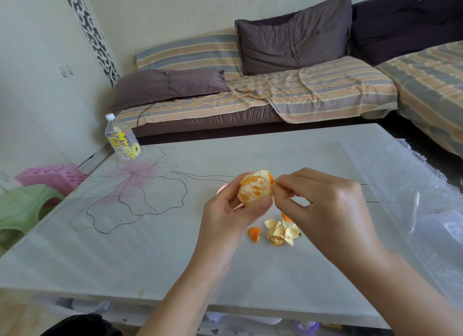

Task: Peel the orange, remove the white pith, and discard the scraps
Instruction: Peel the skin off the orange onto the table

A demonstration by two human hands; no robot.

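The small round orange (254, 189), mostly stripped and showing patchy white pith over its flesh, is held above the counter in the left hand (233, 210), whose fingers and thumb curl round its lower half. The right hand (325, 202) pinches a thin strip of peel (272, 182) at the fruit's upper right edge, where a last patch of rind clings.

The fruit looks light and soft. Without its rind it will likely bruise or split between segments if squeezed, and juice would make it slippery. A loose cradle round the sides seems the safest hold. The pith is best taken by fingertip pinches at its loose ends, since the threads are thin and probably tear short.

On the pale glass-topped counter (175, 248), which bears a drawn flower, a small heap of torn peel scraps (281, 231) lies just below the hands, with one bright orange piece (254, 234) just beside it. They look light and easy to gather. No bin is in view, so I cannot tell where they should go.

A clear plastic bottle with a yellow label (122, 140) stands at the far left corner, well apart. A sheet of bubble wrap (400, 172) covers the right edge. Beyond is a striped-covered sofa (325, 90) with dark purple cushions (295, 34). Nothing stands between the hands and the scraps.
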